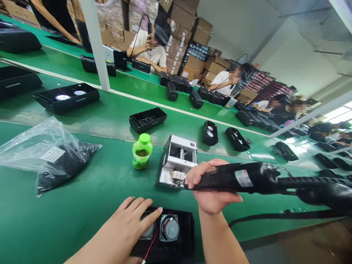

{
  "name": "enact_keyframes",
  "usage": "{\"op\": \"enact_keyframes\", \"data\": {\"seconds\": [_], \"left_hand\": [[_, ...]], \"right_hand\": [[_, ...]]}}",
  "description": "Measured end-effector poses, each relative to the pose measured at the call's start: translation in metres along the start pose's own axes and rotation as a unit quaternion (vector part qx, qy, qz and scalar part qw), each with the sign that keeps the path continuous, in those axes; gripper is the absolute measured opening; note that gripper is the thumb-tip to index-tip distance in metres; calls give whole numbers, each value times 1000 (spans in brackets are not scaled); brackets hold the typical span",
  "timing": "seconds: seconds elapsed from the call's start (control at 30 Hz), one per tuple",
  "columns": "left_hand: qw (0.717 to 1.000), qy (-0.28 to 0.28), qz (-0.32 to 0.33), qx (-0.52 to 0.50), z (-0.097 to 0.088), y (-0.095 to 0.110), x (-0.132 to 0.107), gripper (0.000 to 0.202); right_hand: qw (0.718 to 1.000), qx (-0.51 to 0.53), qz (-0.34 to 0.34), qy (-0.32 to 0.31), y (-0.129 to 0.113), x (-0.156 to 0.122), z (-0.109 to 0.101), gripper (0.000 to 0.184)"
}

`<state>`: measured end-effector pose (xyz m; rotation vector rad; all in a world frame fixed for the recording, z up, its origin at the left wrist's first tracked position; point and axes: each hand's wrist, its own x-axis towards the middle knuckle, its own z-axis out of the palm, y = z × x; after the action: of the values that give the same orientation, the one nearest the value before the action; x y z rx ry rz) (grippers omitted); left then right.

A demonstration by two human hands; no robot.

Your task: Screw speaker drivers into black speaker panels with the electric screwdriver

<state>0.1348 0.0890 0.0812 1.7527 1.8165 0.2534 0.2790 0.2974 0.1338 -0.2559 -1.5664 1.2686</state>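
Observation:
A black electric screwdriver (pixel 228 178) lies in my right hand (pixel 210 187), its fingers wrapped round the body. Its tip points left at the metal outlet of a white and black screw feeder (pixel 176 161); my fingers hide whether they touch. Below, on the green bench, sits a black speaker housing (pixel 185 234). Two round speaker drivers (pixel 169 228) are in it, with a red wire (pixel 150 245) trailing from the left one. My left hand (pixel 129 223) spans the housing's left end, fingers across the far edge and thumb near the front, partly covering the left driver.
A green-capped jar (pixel 142 152) stands left of the feeder. Further left lies a clear plastic bag (pixel 66 161) of small black parts. Beyond, open housings (pixel 148 119) line the green conveyor (pixel 118 110). A white post (pixel 96 47) rises there. Co-workers (pixel 151 51) sit opposite.

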Motion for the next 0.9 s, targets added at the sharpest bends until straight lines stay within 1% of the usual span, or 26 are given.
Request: {"op": "enact_keyframes", "data": {"seconds": [0.1, 0.2, 0.27, 0.33, 0.43, 0.47, 0.5, 0.57, 0.63, 0.67, 0.77, 0.83, 0.9], "left_hand": [[999, 24, 17, -14, 10, -5, -1, 112], [999, 25, 26, -26, 13, -8, -1, 112], [999, 27, 18, -38, 14, -10, -1, 111], [998, 39, 17, -44, 15, -13, -1, 114], [994, 78, 59, -42, 21, -22, -1, 127], [992, 93, 78, -41, 23, -25, -2, 128], [989, 105, 93, -40, 24, -28, -2, 124], [985, 124, 111, -34, 26, -32, -5, 107], [983, 152, 103, -20, 26, -31, -7, 85], [981, 168, 97, -13, 26, -28, -7, 78], [974, 203, 99, 2, 28, -13, -1, 67], [972, 206, 116, 8, 33, 0, 9, 55], [972, 200, 117, 23, 39, 14, 20, 41]], "right_hand": [[999, 2, 11, -37, 17, 2, 11, 80], [998, 3, 36, -48, 24, 2, 15, 82], [998, 5, 48, -39, 24, 1, 15, 80], [997, 9, 64, -32, 21, -2, 13, 78], [997, 12, 79, -17, 12, -10, 6, 76], [997, 14, 73, -6, 6, -14, 3, 75], [998, 13, 63, 9, -2, -17, -1, 73], [998, 4, 43, 41, -20, -25, -10, 69], [997, -11, 43, 69, -39, -32, -19, 63], [996, -14, 51, 77, -48, -36, -23, 61], [995, -1, 75, 70, -68, -47, -32, 62], [995, 10, 83, 55, -74, -55, -35, 69], [995, 17, 85, 48, -76, -61, -36, 70]]}}
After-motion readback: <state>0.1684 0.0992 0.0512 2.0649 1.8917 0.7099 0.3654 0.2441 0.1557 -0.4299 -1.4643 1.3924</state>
